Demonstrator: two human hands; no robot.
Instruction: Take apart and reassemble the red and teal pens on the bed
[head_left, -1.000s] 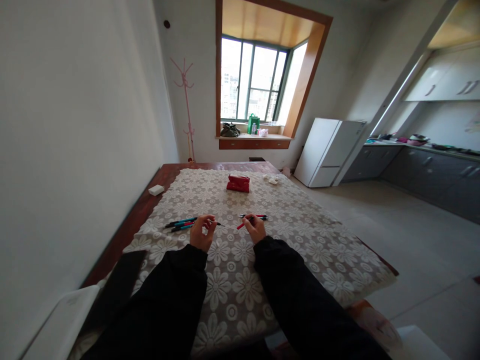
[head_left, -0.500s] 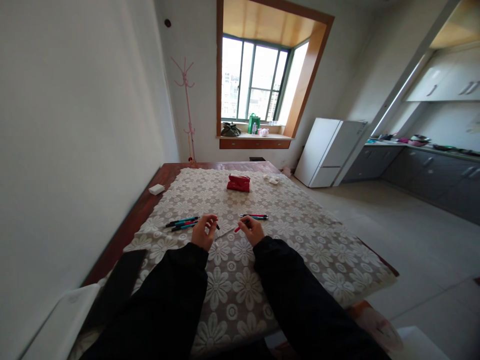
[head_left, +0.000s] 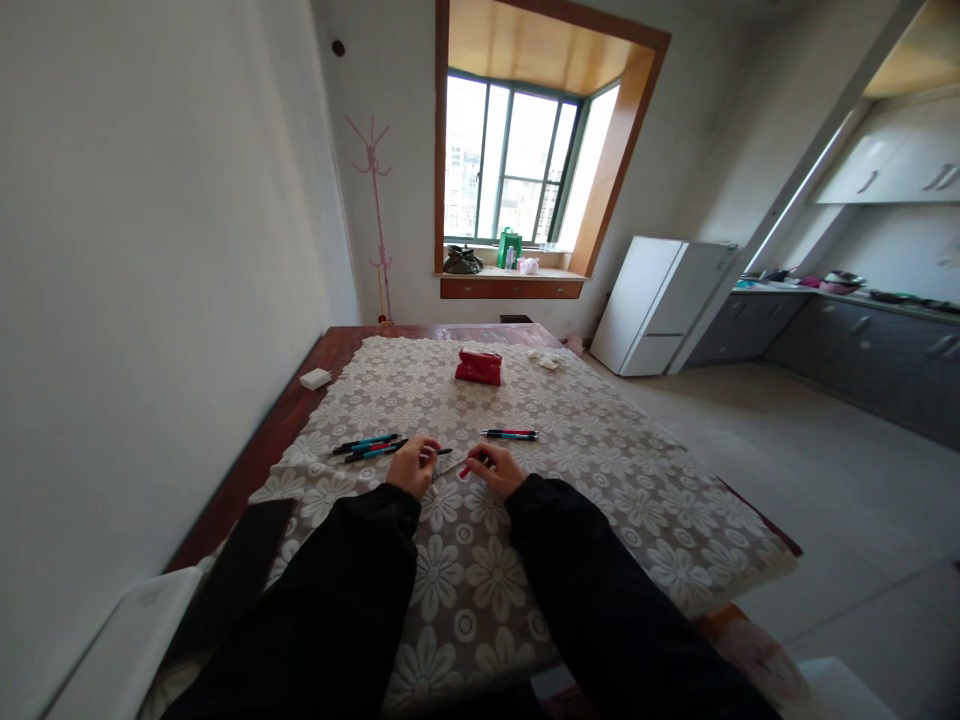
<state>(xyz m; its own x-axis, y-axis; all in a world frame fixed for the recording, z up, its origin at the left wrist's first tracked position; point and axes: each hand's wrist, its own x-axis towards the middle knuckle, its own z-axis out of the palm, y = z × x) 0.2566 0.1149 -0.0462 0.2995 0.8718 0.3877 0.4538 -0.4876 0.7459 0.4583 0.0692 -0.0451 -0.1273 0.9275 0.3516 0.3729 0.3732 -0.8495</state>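
Observation:
My left hand (head_left: pixel 414 468) is closed, its fingertips pinching a short black pen piece (head_left: pixel 445 452) that points right. Facing it, my right hand (head_left: pixel 497 469) is closed on a red pen piece (head_left: pixel 464 471), which sticks out toward the left. A narrow gap separates the two pieces. Beside my left hand lies a loose group of blue, red and black pens (head_left: pixel 369 446). Beyond my right hand, a few pens (head_left: pixel 510 434) lie side by side. Farther back on the tablecloth stands a red pouch (head_left: pixel 478 367).
A floral tablecloth (head_left: pixel 499 575) covers most of the wooden table (head_left: pixel 296 400). A small white box (head_left: pixel 316 379) sits at the left edge, with a dark flat object (head_left: pixel 251 550) nearer to me. Crumpled white tissue (head_left: pixel 550 360) lies at the far right.
My two hands have come slightly closer together. The black piece in my left hand has turned from slanting downward to pointing right, and the red piece has shifted slightly left and down.

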